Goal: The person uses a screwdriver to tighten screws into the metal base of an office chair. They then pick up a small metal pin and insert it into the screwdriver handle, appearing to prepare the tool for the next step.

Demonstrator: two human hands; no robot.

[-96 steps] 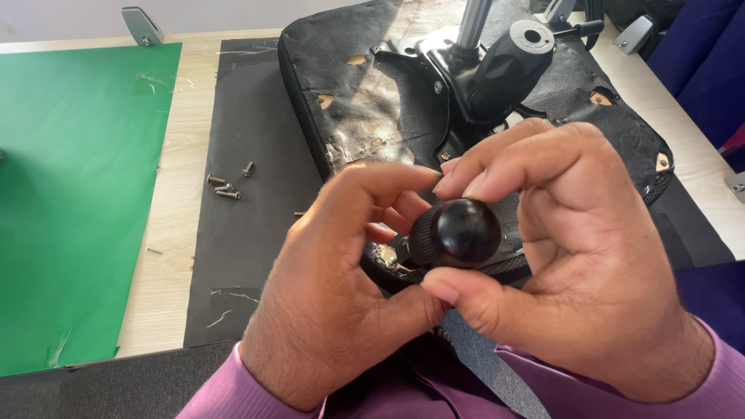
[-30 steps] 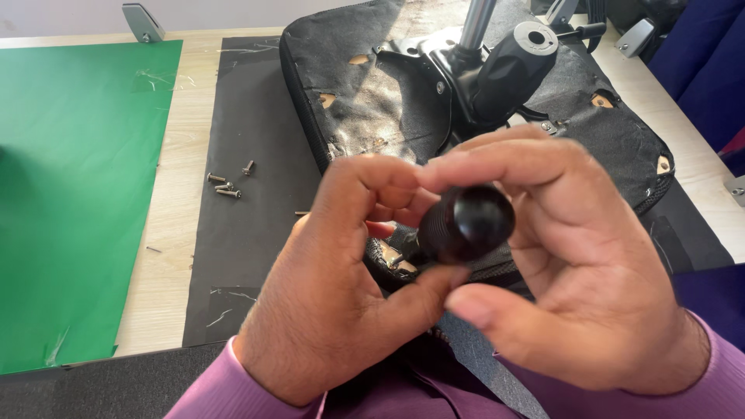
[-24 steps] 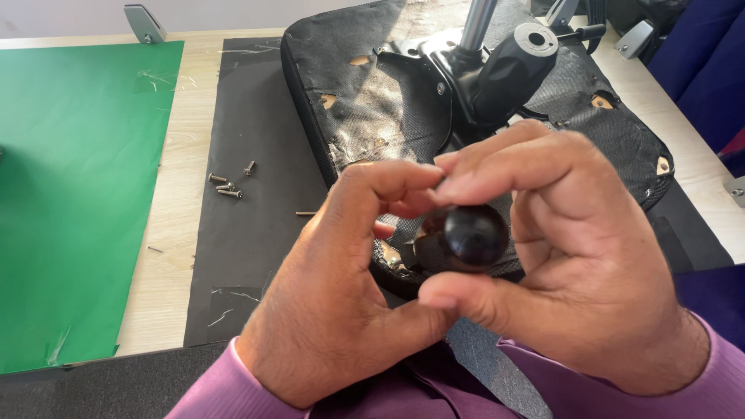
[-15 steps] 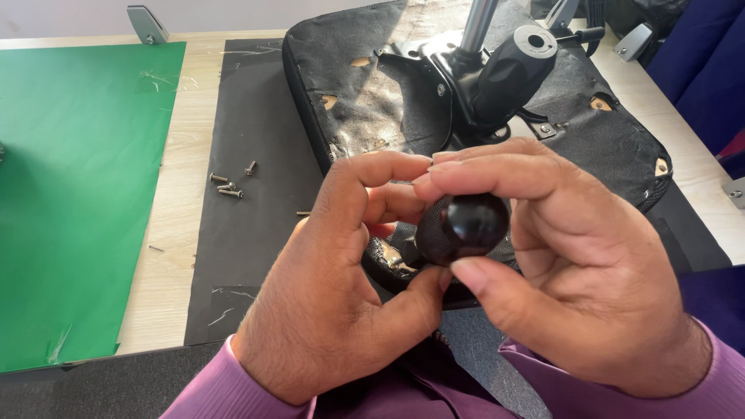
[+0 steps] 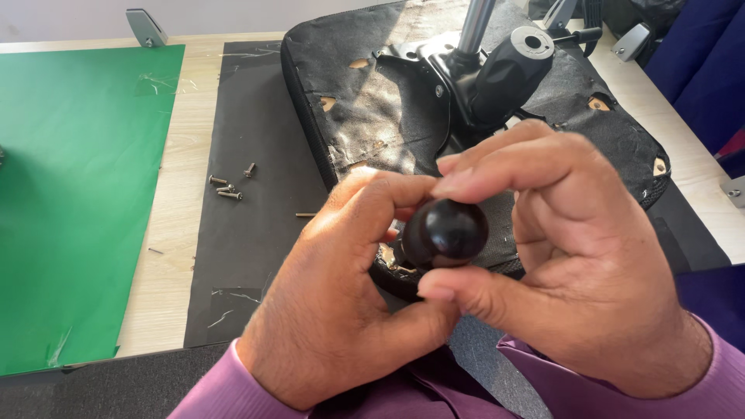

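A glossy black round knob (image 5: 445, 232) is held up close in front of me by both hands. My right hand (image 5: 566, 256) pinches it between thumb below and forefinger on top. My left hand (image 5: 341, 302) curls around its left side, fingertips touching it. Behind the knob lies an upturned black chair seat (image 5: 372, 116) with torn fabric underside, its metal mechanism and shiny column (image 5: 475, 31) sticking up.
Several loose screws (image 5: 227, 186) lie on a black mat (image 5: 248, 225) to the left of the seat. A green mat (image 5: 70, 194) covers the wooden table's left part. A blue chair (image 5: 702, 62) stands at the far right.
The knob has been turned and shifted slightly between my fingers; my right thumb and forefinger regripped it. Both hands stay in the same place above the seat edge.
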